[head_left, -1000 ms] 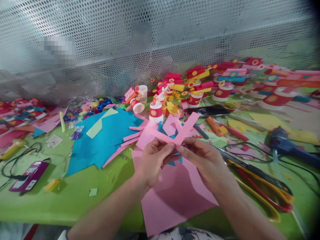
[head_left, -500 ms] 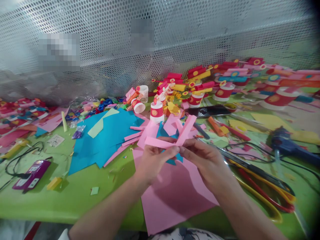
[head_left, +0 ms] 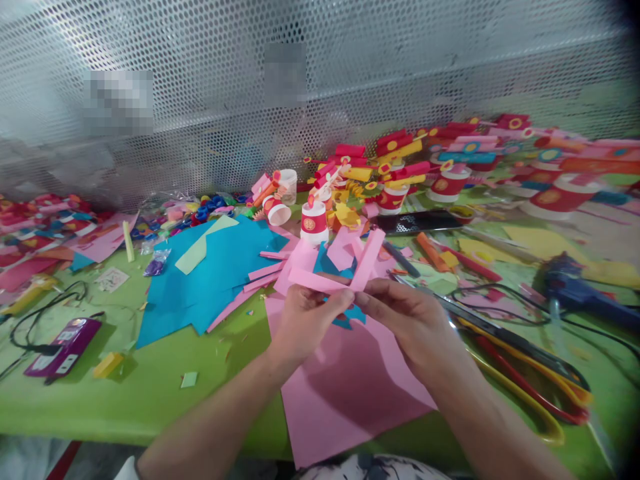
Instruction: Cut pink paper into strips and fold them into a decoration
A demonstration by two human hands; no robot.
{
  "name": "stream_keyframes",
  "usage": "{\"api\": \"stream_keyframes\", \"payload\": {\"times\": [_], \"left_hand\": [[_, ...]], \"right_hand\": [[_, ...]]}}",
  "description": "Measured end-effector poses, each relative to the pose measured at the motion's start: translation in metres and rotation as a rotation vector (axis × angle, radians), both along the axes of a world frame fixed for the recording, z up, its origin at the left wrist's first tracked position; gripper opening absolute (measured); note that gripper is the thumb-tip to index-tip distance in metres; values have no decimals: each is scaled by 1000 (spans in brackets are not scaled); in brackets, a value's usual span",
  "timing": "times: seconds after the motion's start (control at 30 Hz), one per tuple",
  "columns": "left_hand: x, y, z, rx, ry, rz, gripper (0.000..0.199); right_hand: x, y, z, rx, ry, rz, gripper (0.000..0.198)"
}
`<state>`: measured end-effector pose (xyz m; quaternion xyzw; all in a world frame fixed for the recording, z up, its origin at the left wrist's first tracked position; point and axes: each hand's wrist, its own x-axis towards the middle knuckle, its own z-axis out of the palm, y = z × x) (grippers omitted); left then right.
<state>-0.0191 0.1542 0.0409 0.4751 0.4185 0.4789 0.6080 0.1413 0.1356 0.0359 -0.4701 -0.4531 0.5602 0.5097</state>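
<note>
Two pink paper strips, or one bent into a V, meet between my fingertips; I cannot tell which. My left hand [head_left: 313, 319] pinches the pink paper strip [head_left: 320, 283] near the joint. Thumb and fingers of my right hand [head_left: 405, 310] close on the same spot, where the other arm [head_left: 369, 257] rises to the upper right. Beneath both hands lies a large pink paper sheet [head_left: 350, 407], shaded by them. Blue paper [head_left: 200, 287] and several cut pink strips [head_left: 265, 272] spread to the left. A red and white paper cup [head_left: 315, 225] stands just beyond my hands.
To the right lie scissors [head_left: 520, 347] with yellow and red handles, and a blue glue gun [head_left: 585, 293] with its cord. A black phone-like slab [head_left: 417, 222] is behind. Decorated cups [head_left: 447, 183] crowd the back right. A purple power strip [head_left: 65, 350] sits at left.
The upright arm of the pink paper has shifted slightly left and leans a little less. Both hands keep their pinch in nearly the same place.
</note>
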Motion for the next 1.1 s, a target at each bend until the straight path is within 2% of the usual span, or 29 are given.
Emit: {"api": "stream_keyframes", "payload": {"times": [0.3,0.63,1.1], "left_hand": [[-2,4,0,-110,-70,-38,32],[-3,4,-1,-91,18,-22,34],[-2,4,2,-71,36,12,27]], "right_hand": [[0,4,-1,-74,28,-26,29],[-1,5,-1,-146,97,6,26],[0,4,-4,-127,57,30,24]]}}
